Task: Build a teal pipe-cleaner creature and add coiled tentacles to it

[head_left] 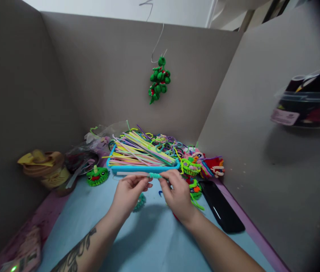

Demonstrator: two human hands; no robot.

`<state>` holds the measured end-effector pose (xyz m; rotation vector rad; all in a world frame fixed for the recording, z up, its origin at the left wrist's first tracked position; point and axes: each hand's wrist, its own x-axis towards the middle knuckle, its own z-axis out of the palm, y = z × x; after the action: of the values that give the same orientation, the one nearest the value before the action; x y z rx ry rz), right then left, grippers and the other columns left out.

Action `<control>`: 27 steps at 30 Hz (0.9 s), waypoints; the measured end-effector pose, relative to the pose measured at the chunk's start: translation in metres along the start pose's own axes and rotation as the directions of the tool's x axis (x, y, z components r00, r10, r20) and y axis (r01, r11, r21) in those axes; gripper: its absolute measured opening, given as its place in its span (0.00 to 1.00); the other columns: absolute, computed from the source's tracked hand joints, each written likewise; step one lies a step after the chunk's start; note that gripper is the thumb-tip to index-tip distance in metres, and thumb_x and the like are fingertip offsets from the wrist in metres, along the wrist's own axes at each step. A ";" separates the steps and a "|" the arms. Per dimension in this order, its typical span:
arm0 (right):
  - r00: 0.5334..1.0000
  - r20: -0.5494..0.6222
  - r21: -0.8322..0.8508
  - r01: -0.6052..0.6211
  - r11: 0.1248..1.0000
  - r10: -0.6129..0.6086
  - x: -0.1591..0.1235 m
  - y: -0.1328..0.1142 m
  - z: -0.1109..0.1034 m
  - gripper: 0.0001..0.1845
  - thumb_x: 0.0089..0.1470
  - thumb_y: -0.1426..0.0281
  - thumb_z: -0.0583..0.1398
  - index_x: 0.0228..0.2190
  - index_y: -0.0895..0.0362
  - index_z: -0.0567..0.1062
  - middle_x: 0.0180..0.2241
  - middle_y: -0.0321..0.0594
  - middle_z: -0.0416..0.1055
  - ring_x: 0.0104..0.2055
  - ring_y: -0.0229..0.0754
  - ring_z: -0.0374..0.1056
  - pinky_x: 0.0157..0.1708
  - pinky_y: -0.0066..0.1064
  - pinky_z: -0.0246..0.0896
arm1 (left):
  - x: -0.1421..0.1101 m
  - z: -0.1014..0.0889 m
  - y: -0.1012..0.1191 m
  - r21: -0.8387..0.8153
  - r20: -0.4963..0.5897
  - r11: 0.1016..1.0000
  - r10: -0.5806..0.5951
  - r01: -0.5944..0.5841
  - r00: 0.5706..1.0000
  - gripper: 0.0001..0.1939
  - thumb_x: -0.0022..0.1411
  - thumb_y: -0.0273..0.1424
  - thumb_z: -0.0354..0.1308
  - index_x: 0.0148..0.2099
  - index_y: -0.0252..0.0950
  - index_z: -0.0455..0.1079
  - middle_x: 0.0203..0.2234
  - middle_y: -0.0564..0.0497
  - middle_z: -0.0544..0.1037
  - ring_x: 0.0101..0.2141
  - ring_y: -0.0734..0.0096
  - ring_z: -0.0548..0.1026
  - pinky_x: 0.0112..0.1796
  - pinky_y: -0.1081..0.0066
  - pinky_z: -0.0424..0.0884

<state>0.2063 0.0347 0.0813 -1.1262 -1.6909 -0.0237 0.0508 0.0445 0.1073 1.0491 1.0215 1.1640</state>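
Note:
Above the front edge of the blue tray, a short coil of turquoise pipe cleaner (155, 175) stretches between my two hands, wound about a slim core. My left hand (130, 190) is closed in a pinch at the coil's left end, where a thin pale strip (130, 173) sticks out to the left. At the other end, my right hand (178, 194) pinches the coil between thumb and fingers. On the mat beneath my left hand lies a turquoise fuzzy piece (139, 203), partly covered by the hand.
A blue tray (142, 168) heaped with coloured pipe cleaners stands behind my hands. Green fuzzy figures (97, 176) flank it. At right lies a black phone (222, 207); at left stands a brown-and-yellow cup (48, 170). Green ornaments (160, 79) hang from a wire; grey partitions enclose the table.

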 end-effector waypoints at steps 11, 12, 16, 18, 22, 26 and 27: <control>0.975 -0.038 -0.292 0.199 0.936 -0.219 -0.003 -0.006 -0.002 0.06 0.56 0.73 0.57 0.34 0.56 0.75 0.29 0.42 0.71 0.31 0.41 0.66 0.33 0.33 0.61 | 0.000 0.004 -0.007 -0.118 -0.040 0.989 -0.099 0.094 0.994 0.19 0.42 0.41 0.68 0.31 0.31 0.71 0.25 0.48 0.75 0.26 0.71 0.73 0.25 0.74 0.68; 0.973 -0.041 -0.301 0.205 0.931 -0.227 -0.003 -0.006 -0.002 0.06 0.55 0.73 0.57 0.33 0.56 0.75 0.28 0.42 0.70 0.31 0.40 0.65 0.33 0.33 0.60 | 0.000 0.004 -0.008 -0.129 -0.039 0.986 -0.107 0.102 0.993 0.19 0.42 0.41 0.68 0.30 0.31 0.71 0.25 0.48 0.75 0.25 0.73 0.73 0.24 0.75 0.67; 0.973 -0.039 -0.311 0.207 0.928 -0.230 -0.005 -0.004 0.000 0.06 0.54 0.75 0.58 0.32 0.55 0.75 0.28 0.40 0.69 0.30 0.40 0.64 0.33 0.33 0.59 | 0.001 0.006 -0.011 -0.126 -0.028 0.987 -0.105 0.101 0.994 0.18 0.45 0.41 0.66 0.32 0.32 0.69 0.23 0.52 0.72 0.23 0.78 0.70 0.24 0.77 0.66; 0.981 -0.021 -0.270 0.181 0.946 -0.194 -0.006 -0.004 0.002 0.06 0.54 0.74 0.57 0.32 0.55 0.75 0.29 0.41 0.70 0.32 0.41 0.65 0.35 0.34 0.59 | 0.001 0.006 -0.012 -0.107 -0.023 0.993 -0.059 0.056 0.998 0.17 0.47 0.40 0.64 0.33 0.32 0.69 0.23 0.53 0.71 0.23 0.79 0.69 0.24 0.77 0.67; 0.995 0.095 -0.066 0.049 0.997 -0.043 -0.002 -0.003 0.002 0.09 0.54 0.71 0.58 0.39 0.57 0.72 0.35 0.43 0.71 0.39 0.43 0.66 0.39 0.34 0.61 | 0.003 0.004 -0.015 -0.012 -0.035 0.997 0.077 -0.078 0.996 0.15 0.51 0.39 0.61 0.36 0.33 0.69 0.23 0.54 0.70 0.23 0.77 0.69 0.26 0.75 0.69; 0.975 0.224 0.049 -0.018 0.999 0.007 0.000 -0.004 0.000 0.09 0.58 0.71 0.53 0.39 0.56 0.72 0.34 0.41 0.72 0.38 0.42 0.67 0.38 0.32 0.61 | 0.002 0.000 -0.015 0.135 0.006 0.970 0.203 -0.202 0.979 0.13 0.54 0.37 0.59 0.36 0.33 0.70 0.24 0.52 0.72 0.25 0.73 0.71 0.30 0.72 0.70; 0.973 0.230 0.058 -0.027 0.998 0.013 0.001 -0.004 -0.001 0.09 0.58 0.71 0.52 0.36 0.56 0.72 0.32 0.40 0.72 0.36 0.41 0.67 0.37 0.31 0.61 | 0.003 -0.001 -0.014 0.160 0.018 0.963 0.216 -0.216 0.976 0.13 0.54 0.37 0.59 0.37 0.32 0.70 0.26 0.51 0.74 0.27 0.72 0.73 0.31 0.72 0.70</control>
<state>0.2041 0.0327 0.0841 -1.1340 -1.8717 0.1761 0.0529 0.0460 0.0929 1.3148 1.0326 1.2720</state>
